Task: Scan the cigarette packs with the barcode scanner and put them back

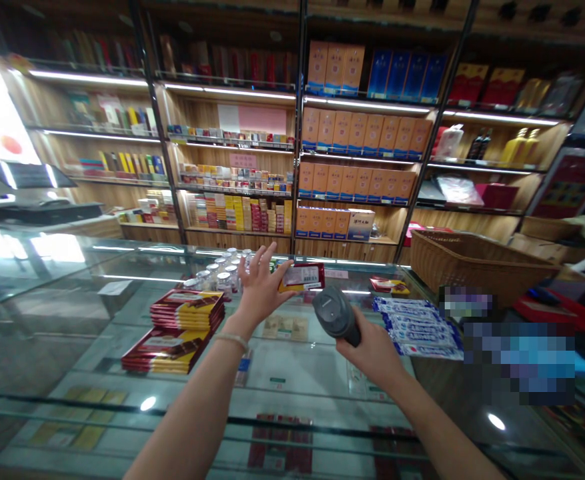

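Note:
My left hand (265,287) grips a red and yellow chocolate bar (303,276) between thumb and index finger, the other fingers spread upward. The bar's pale label side faces me. My right hand (375,347) is wrapped around the handle of a dark grey barcode scanner (333,312), whose head is raised close to the bar, apart from it. Left of my left wrist lie two stacks of similar chocolate bars, an upper stack (187,309) and a nearer stack (165,348). Small clear jars with white lids (217,273) stand behind my left hand.
The glass counter (302,363) has goods under its top. To the right lie blue and white packets (417,327), a few red and yellow packs (389,285) and a wicker basket (477,260). Lit shelves with boxes (362,133) line the back wall.

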`<move>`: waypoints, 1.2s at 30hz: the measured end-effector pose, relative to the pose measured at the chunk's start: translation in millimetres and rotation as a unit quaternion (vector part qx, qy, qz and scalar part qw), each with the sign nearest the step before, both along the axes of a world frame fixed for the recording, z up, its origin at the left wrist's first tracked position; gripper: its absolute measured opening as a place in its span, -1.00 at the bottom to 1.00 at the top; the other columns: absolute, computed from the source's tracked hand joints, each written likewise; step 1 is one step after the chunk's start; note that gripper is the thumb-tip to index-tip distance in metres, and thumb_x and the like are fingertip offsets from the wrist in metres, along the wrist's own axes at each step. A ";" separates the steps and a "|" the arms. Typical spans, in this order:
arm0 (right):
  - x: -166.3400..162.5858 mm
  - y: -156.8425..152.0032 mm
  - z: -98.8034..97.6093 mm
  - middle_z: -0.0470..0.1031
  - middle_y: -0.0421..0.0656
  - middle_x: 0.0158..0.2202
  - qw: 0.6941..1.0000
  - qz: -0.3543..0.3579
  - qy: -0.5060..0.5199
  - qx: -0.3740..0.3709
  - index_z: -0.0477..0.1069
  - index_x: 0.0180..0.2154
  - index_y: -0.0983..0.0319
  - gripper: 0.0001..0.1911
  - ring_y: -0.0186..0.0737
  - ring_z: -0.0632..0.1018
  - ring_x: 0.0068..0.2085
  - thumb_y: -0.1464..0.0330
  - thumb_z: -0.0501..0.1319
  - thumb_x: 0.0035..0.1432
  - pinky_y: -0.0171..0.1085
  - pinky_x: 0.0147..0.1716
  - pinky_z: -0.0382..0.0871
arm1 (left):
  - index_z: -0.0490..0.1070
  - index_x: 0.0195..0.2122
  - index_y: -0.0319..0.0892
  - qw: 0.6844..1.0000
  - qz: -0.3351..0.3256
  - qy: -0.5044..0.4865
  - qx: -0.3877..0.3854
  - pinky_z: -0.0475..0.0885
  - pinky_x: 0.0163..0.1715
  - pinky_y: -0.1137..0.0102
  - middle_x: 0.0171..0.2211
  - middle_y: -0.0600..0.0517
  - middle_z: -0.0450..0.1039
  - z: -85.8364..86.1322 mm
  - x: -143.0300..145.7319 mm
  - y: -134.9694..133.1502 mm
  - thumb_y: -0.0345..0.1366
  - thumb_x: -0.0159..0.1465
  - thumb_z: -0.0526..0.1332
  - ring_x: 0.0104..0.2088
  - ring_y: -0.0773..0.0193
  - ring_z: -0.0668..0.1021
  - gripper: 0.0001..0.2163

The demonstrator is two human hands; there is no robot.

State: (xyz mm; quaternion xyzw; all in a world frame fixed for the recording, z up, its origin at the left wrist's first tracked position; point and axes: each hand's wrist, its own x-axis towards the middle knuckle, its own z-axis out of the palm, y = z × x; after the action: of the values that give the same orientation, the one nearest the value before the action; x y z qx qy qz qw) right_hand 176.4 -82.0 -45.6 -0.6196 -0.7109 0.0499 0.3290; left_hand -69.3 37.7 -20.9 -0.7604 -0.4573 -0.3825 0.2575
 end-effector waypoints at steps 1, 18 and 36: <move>0.2 0.6 -0.8 0.68 -0.10 -0.30 1.000 -0.007 -0.015 0.006 0.44 0.04 0.16 -0.55 0.04 0.68 -0.26 0.31 0.23 0.07 -0.24 -0.34 0.33 | 0.49 0.14 0.06 1.000 0.001 0.001 0.001 -0.22 0.37 -0.24 0.46 -0.20 0.07 -0.1 0.0 0.3 0.03 0.03 0.51 0.42 -0.25 0.16 -0.37; -3.8 13.1 -28.0 0.12 0.14 0.45 0.974 0.050 -0.180 0.126 0.52 -0.20 0.27 -0.76 0.24 0.14 0.45 0.37 0.34 0.02 0.18 0.35 0.15 | 0.48 0.15 0.06 1.000 -0.002 0.002 0.001 -0.21 0.37 -0.24 0.46 -0.22 0.05 0.6 1.5 -1.1 0.03 0.01 0.53 0.42 -0.25 0.15 -0.34; 2.5 13.8 -26.1 0.12 0.05 0.46 0.969 0.078 -0.225 0.068 0.51 -0.01 0.16 -0.46 0.18 0.08 0.47 -0.09 0.27 0.19 0.32 0.38 -0.11 | 0.46 0.18 0.04 0.999 -0.022 -0.020 -0.039 -0.20 0.38 -0.25 0.48 -0.23 -0.01 5.3 10.7 -11.0 -0.03 0.03 0.53 0.44 -0.25 0.12 -0.33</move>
State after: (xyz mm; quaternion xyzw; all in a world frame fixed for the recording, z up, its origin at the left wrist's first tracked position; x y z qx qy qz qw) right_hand 178.9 -68.2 -71.7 -0.5334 -0.8148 -0.1134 0.1965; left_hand -58.6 26.7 -15.6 -0.7719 -0.4601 -0.3849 0.2105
